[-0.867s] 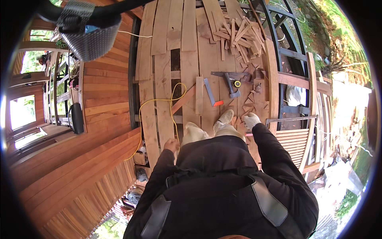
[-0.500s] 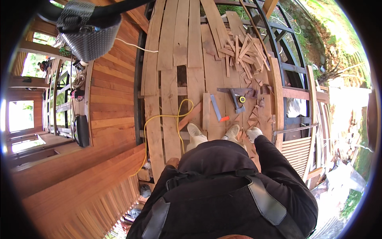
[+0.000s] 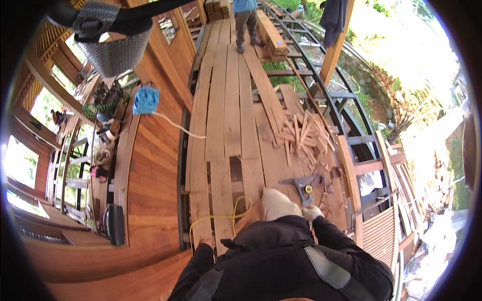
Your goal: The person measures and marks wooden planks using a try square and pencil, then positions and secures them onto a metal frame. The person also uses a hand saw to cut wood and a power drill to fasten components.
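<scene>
My right hand, in a pale glove, reaches down in front of my right side. It is close to the grey end of a dark long tool lying on the boards; whether it touches the tool, I cannot make out. A dark flat tool, perhaps a saw, lies across its top, with a round yellow-and-black tape measure alongside. My left hand, bare, hangs low at my left side near a yellow cord. Its fingers are too small to read. My bent knee juts forward in light trousers.
Long planks form the deck, with a gap between them. Wood offcuts are piled to the right. Another person stands at the far end beside stacked boards. Dark metal framing borders the right side.
My view has tilted up, bringing the far deck and the other person in. My body is lower, with a knee forward; my right hand is nearer the tools. The square is now hidden.
</scene>
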